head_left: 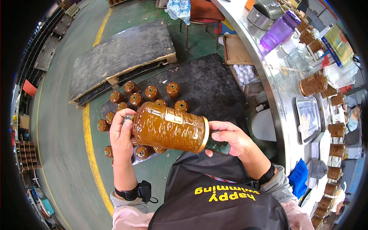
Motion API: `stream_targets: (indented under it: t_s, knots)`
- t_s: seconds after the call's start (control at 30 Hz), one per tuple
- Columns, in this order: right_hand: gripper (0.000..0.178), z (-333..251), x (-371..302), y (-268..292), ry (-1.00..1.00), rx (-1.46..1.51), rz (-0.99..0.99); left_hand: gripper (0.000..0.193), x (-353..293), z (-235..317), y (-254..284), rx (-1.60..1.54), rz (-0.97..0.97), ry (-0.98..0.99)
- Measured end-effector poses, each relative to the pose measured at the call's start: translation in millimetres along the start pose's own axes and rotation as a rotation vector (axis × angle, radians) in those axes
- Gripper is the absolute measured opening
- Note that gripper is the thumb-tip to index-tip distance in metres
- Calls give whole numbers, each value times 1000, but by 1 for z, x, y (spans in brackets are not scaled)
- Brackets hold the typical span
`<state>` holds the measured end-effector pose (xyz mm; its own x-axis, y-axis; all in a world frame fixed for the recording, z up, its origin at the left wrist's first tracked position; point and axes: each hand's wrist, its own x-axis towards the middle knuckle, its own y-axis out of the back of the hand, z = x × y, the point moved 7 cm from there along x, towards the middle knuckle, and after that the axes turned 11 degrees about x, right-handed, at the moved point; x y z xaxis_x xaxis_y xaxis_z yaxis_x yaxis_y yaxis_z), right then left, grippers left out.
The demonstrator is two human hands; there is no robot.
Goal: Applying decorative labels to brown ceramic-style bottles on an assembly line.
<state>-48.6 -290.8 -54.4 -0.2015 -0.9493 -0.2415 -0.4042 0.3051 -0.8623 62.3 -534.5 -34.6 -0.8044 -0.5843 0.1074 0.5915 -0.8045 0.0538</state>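
A large brown glazed ceramic bottle (168, 128) lies sideways in the air in front of me, its wavy surface shiny. A raised gold-coloured label panel (173, 115) shows on its side. My left hand (122, 132) is wrapped round the short dark neck at the left end. At the other end a cream unglazed rim (206, 134) rings the base. There my right hand (230, 140) grips a dark green pad (217, 144), pressed against the base. Part of the pad is hidden by the fingers.
Several similar bottles (152, 92) stand upright on a dark board (203, 80) on the floor beyond. Farther left is a wooden pallet (126, 53). A metal workbench (283, 107) along the right bears a purple bottle (280, 30), a tray (308, 119) and a blue cloth (298, 178).
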Motion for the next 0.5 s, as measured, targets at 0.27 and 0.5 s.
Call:
stream_targets:
  t_s: [0.27, 0.5]
  knots:
    - [44, 0, -8, 1, 54, -110, 92, 22, 18, -17, -10, 44, 10, 3]
    - [46, -4, -23, 12, 110, 63, 133, 23, 32, 0, -46, -52, -51, 23]
